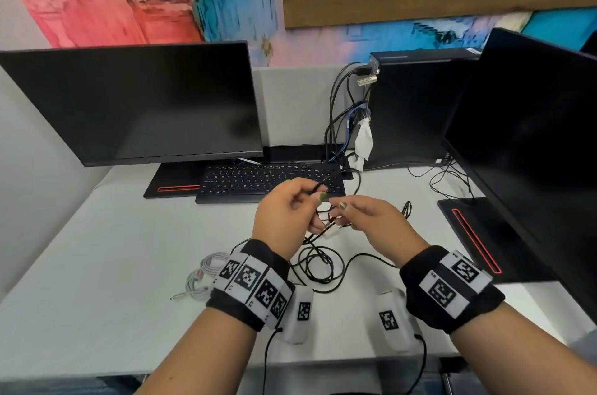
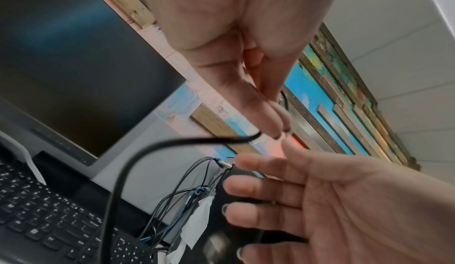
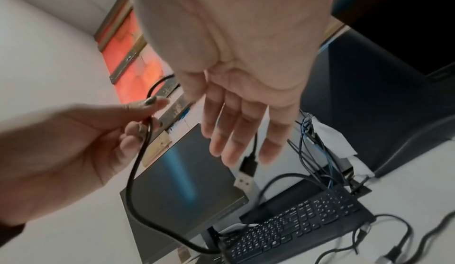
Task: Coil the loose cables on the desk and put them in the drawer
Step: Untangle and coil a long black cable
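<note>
Coiling barely begun: your left hand (image 1: 284,217) pinches the black cable (image 1: 318,260), your right hand (image 1: 374,223) fingers spread, white cable (image 1: 202,278) untouched, no drawer visible.

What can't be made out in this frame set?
- Drawer: in no view; the head view's bottom edge cuts off the desk front.
- Black cable: its run between the hands is hidden by fingers, head view.
- Right hand: whether it grips the USB plug is hidden by its fingers, right wrist view.
- Left hand pinch: blurred, left wrist view.
</note>
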The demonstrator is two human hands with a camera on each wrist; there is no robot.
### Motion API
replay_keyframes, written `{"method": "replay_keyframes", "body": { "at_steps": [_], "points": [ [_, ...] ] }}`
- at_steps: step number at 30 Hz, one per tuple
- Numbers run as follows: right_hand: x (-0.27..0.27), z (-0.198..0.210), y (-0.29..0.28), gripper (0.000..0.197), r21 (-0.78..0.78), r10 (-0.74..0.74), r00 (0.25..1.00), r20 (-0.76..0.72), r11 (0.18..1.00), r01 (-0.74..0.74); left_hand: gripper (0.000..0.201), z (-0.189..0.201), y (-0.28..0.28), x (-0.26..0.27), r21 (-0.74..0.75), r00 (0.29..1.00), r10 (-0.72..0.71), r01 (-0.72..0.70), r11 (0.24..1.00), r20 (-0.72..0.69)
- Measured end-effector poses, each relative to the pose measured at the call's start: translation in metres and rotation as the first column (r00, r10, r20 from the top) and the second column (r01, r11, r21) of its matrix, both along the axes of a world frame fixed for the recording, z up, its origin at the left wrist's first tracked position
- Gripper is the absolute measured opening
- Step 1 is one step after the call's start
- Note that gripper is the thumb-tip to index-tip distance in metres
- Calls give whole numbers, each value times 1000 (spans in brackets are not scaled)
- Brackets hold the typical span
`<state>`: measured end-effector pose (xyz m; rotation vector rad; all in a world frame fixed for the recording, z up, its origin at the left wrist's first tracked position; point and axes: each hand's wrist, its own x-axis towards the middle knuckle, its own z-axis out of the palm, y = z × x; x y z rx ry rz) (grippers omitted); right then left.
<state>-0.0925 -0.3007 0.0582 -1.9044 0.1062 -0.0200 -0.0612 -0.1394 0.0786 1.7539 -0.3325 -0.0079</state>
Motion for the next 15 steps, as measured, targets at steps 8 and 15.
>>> {"method": "replay_keyframes", "body": {
  "at_steps": [8, 15],
  "points": [
    [-1, 20, 2, 30, 501, -90, 993, -78, 858, 117, 7, -11, 4, -5, 316, 982, -158, 185, 931, -108],
    [0, 36, 1, 32, 528, -56, 985, -166, 838, 137, 15, -19, 13, -3, 401, 969, -209, 244, 883, -128]
  ]
}}
